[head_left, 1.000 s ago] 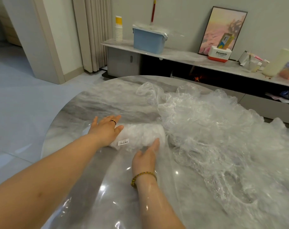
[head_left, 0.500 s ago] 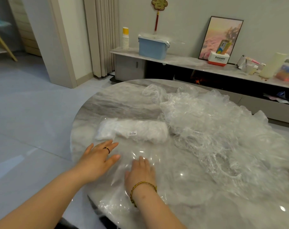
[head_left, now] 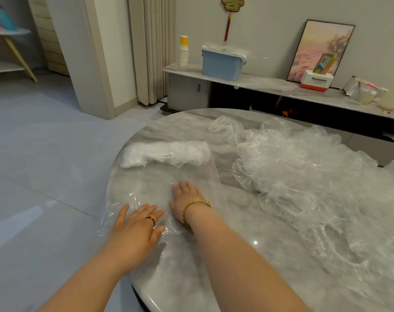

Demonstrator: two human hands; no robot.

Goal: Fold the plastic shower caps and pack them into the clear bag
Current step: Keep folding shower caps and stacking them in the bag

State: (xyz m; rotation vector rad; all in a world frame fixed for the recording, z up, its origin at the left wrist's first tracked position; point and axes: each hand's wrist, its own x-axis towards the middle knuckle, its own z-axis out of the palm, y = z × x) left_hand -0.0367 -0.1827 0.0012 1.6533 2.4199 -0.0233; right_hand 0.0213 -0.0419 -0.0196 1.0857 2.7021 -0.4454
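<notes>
head | white folded-cap bundle [head_left: 166,154] in clear plastic bag [head_left: 160,183], 11 o'clock | crinkled loose-cap pile [head_left: 315,183], 2 o'clock, unfolded | left hand [head_left: 135,228], right hand [head_left: 187,199] flat on bag, fingers straight

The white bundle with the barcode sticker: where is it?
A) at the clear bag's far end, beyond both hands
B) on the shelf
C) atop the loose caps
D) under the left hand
A: the white bundle lies at the clear bag's far end, apart from the left hand and right hand, both flat on the bag.
</notes>
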